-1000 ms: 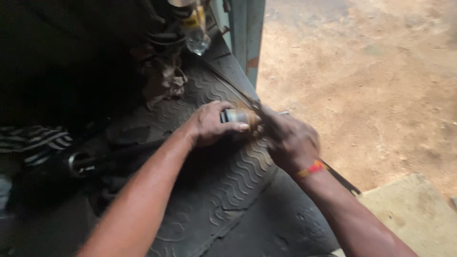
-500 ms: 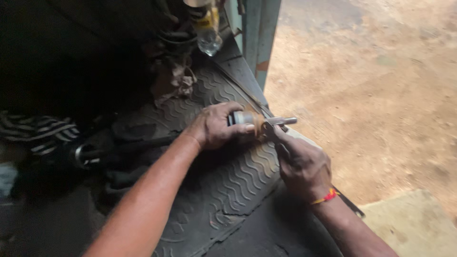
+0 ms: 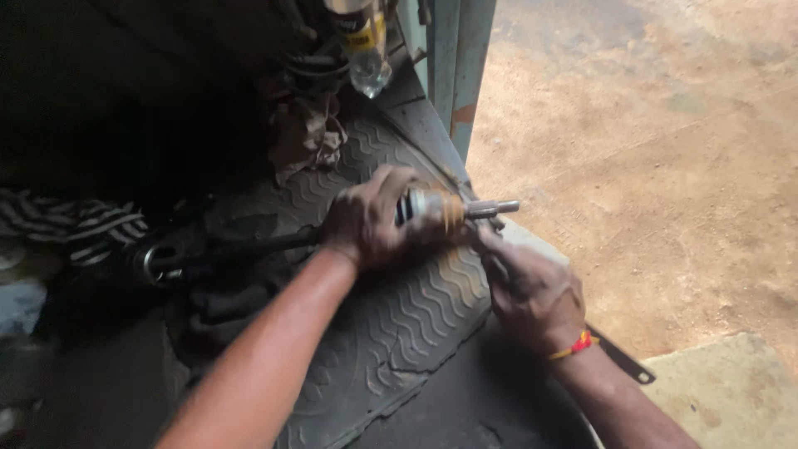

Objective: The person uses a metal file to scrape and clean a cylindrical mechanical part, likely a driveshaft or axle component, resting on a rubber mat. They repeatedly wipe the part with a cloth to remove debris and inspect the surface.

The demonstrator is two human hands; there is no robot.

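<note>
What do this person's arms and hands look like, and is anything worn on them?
Both forearms are bare, with no sleeves in view, and neither hand has a glove. The left hand wears nothing visible at the wrist. The right hand has a thin red and orange thread band around the wrist. The fingers look smudged with dark grime. No rings or watch show.

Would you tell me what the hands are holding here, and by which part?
The left hand grips a long metal rod around its banded part near the end. The right hand touches that end from below; its grip is unclear.
</note>
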